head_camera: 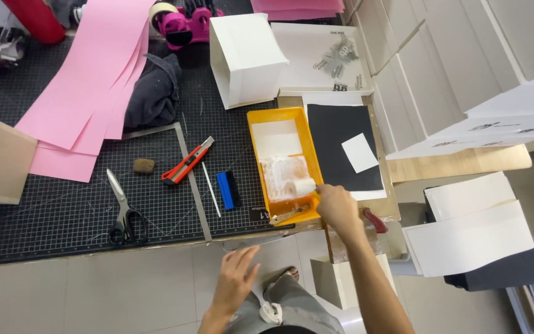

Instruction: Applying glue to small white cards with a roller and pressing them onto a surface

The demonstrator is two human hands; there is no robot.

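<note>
Right hand [339, 207]: closing fingers round the handle of a small white roller [300, 187], reaching over the near right corner of the tray.
Roller: lying in the near end of the yellow tray [314, 162], resting on a whitish glue film.
Yellow tray: sitting at the right edge of the black cutting mat [63, 210], just beside the black sheet [335, 139].
Black sheet: lying flat on a board, carrying a small white square [360, 153].
Left hand [237, 279]: hovering open and empty over the lap below the table edge, fingers spreading wide, touching nothing.
Orange utility knife [186, 162], blue block [225, 190], thin white stick [211, 188]: lying on the mat left of the tray.
Scissors [122, 213]: lying further left, well apart from both hands.
Pink paper sheets [91, 80]: overlapping at the far left of the mat.
White open box [245, 59]: standing beyond the tray.
</note>
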